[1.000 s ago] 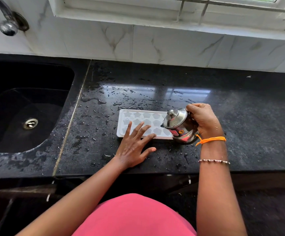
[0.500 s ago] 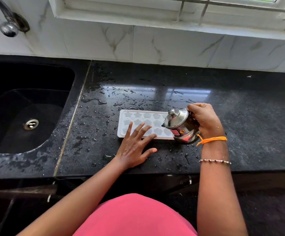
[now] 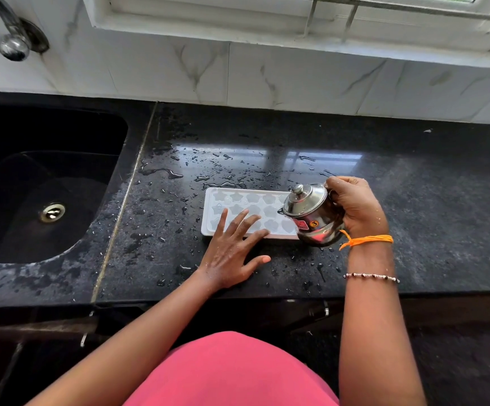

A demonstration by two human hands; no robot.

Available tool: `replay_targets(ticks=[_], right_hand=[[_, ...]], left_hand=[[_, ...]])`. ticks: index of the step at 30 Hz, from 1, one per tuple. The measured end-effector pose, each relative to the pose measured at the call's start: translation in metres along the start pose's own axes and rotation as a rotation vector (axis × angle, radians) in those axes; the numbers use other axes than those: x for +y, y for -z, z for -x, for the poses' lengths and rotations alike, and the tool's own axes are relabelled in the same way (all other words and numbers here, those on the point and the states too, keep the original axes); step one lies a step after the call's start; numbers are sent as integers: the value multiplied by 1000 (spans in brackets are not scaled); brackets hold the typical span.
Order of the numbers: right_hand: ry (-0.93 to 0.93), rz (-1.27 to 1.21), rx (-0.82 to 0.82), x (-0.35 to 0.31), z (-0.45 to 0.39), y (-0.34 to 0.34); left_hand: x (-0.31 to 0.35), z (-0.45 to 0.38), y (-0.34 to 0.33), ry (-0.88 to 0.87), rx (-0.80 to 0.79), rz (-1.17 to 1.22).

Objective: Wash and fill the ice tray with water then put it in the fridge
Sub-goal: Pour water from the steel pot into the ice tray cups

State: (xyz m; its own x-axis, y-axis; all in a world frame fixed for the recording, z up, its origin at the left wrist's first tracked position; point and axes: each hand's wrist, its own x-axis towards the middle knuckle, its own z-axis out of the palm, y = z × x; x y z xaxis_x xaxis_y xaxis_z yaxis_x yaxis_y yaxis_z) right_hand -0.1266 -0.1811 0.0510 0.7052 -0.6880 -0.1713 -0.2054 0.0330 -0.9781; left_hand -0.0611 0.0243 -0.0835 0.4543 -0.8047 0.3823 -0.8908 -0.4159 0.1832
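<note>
Ice tray (image 3: 246, 205): white plastic, flat on the wet black table (image 3: 413, 200), right of the sink (image 3: 47, 186).
Left hand (image 3: 232, 253): fingers spread straight, pressing the tray's near edge.
Right hand (image 3: 358, 206): curled round a tilted steel pot (image 3: 311, 215) over the tray's right end.
Handling: likely light, slippery, spill-prone once filled; take both short ends.
Room: bare table lies right; table edge near.

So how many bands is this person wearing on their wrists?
2, both on the right forearm: an orange thread band at the wrist, just below the right hand, and a thin beaded bracelet further down. The left wrist shows none.
</note>
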Motion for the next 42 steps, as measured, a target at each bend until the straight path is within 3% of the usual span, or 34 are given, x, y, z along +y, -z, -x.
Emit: replay_targets(ticks=[17,42], right_hand=[[4,-1,128,6,2,23],[10,56,134,13,0,31]], left_hand=[[25,-10,-8,-139,-6,9],[25,-10,-10,-146,-2,-35]])
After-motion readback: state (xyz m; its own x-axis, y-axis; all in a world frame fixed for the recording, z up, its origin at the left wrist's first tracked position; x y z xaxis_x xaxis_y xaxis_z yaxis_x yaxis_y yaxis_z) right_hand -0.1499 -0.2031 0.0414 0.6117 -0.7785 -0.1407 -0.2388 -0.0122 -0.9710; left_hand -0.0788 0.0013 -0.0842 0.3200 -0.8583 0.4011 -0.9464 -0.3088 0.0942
